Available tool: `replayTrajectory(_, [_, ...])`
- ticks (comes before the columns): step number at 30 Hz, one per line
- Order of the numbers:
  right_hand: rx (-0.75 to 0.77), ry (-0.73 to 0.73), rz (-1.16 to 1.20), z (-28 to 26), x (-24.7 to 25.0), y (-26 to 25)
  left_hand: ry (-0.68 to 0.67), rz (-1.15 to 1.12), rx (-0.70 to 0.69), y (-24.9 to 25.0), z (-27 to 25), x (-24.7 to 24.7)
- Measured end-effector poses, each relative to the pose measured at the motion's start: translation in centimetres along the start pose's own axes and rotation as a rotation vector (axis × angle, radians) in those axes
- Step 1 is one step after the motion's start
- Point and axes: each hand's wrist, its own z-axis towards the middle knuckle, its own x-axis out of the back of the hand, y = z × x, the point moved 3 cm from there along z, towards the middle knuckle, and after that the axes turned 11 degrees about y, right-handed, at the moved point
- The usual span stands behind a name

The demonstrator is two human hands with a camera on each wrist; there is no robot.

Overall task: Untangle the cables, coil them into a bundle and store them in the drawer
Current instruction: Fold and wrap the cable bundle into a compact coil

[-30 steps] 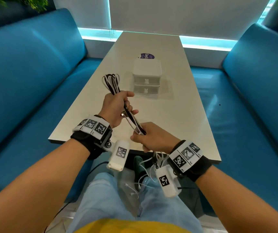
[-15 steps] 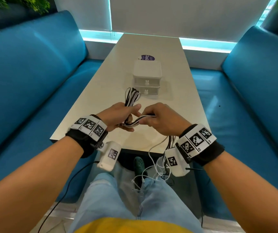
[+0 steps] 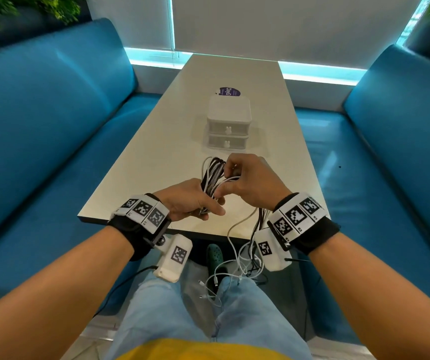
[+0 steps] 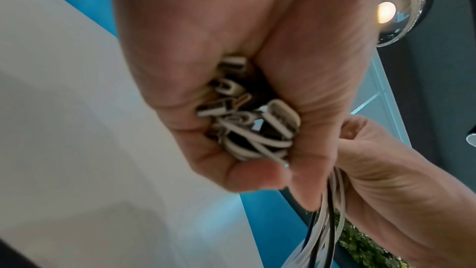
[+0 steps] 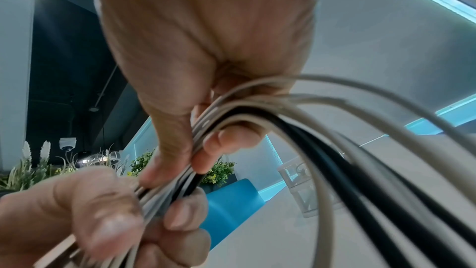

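Note:
A bundle of white and black cables (image 3: 212, 175) is folded into loops above the near end of the table. My left hand (image 3: 195, 201) grips the lower part of the bundle in its fist; in the left wrist view the folded cable ends (image 4: 247, 121) show inside the curled fingers. My right hand (image 3: 245, 178) pinches the strands (image 5: 180, 182) beside the loops, close against the left hand. The loose cable tails (image 3: 237, 258) hang from the right hand down past the table edge to my lap. A small white two-drawer unit (image 3: 228, 126) stands mid-table, both drawers closed.
The white table (image 3: 156, 157) runs away from me between two blue sofas (image 3: 39, 131). A purple round label (image 3: 228, 92) lies behind the drawer unit. White connector ends (image 3: 208, 289) dangle over my jeans, above a green shoe (image 3: 215, 253).
Both hands moved forward over the table with the cables. The right hand came up from near my lap, passed the left hand and now sits at the loops, folding more cable onto the bundle.

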Motion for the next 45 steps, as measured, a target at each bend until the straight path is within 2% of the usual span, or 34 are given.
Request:
replayTrajectory(5, [0.010, 0.030, -0.012, 0.0, 0.1, -0.4, -0.049, -0.029, 0.009, -0.5, -0.1, -0.5])
replayTrajectory(10, [0.023, 0.025, -0.011, -0.3, -0.2, -0.2, -0.126, -0.039, 0.091, -0.9, -0.4, -0.9])
replayTrajectory(15, [0.015, 0.044, 0.002, -0.3, -0.2, -0.1, -0.050, -0.077, 0.083, -1.0, -0.3, -1.0])
replayTrajectory(20, [0.036, 0.025, 0.004, 0.2, 0.3, -0.8, 0.084, -0.055, 0.061, -0.7, -0.3, -1.2])
replayTrajectory(23, [0.030, 0.054, 0.019, 0.5, 0.9, -0.7, 0.095, 0.003, 0.024, -0.4, -0.3, -1.2])
replayTrajectory(26, [0.010, 0.019, 0.056, 0.8, 1.2, -0.3, 0.092, 0.008, -0.002, -0.4, -0.4, -1.4])
replayTrajectory(29, [-0.009, -0.083, 0.126, 0.8, 1.0, -0.2, 0.036, -0.108, -0.004, -0.6, -0.5, -1.9])
replayTrajectory(32, [-0.008, -0.161, 0.247, 0.5, 0.6, -0.4, -0.078, -0.226, -0.003, -0.7, -0.5, -2.3])
replayTrajectory(37, [-0.046, -0.175, 0.441, -0.5, 0.6, -0.8, -0.226, -0.320, -0.039, 0.0, -0.9, -2.9])
replayTrajectory(42, [-0.128, -0.187, 0.578, -0.9, 0.7, -1.1, -0.333, -0.265, -0.059, 0.5, -1.0, -3.9])
replayTrajectory(45, [-0.201, -0.211, 0.705, -1.4, 0.7, -1.1, -0.403, -0.306, -0.055, 0.6, -1.2, -4.7])
